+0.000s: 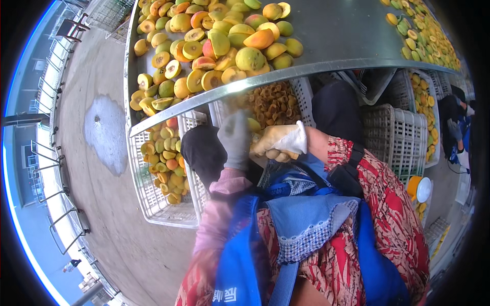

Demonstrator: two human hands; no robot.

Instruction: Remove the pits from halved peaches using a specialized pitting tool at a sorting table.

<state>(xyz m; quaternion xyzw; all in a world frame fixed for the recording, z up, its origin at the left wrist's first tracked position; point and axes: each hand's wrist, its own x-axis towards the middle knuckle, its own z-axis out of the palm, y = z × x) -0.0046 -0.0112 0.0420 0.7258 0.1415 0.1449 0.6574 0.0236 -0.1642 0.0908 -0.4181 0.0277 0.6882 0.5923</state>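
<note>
My left hand (234, 135), in a grey glove and motion-blurred, is raised over my lap beside the other hand. A yellow-green piece of fruit (253, 125) shows at its right side; whether the fingers hold it is unclear. My right hand (273, 140), in a white knit glove with a tan coated palm, is closed around a tan handle (292, 154). The tool's working end is hidden. Beyond both hands, under the table edge, a white plastic crate (306, 100) holds brown pits or scraps (277, 101). Halved apricot-like fruits (214, 57) are heaped on the metal table (329, 36).
The table's raised metal rim (237, 87) crosses above the hands. A white crate of fruit halves (168, 214) stands at left. Stacked crates (398, 134) and an orange enamel mug (417, 188) are at right. Another person (457, 130) sits at far right.
</note>
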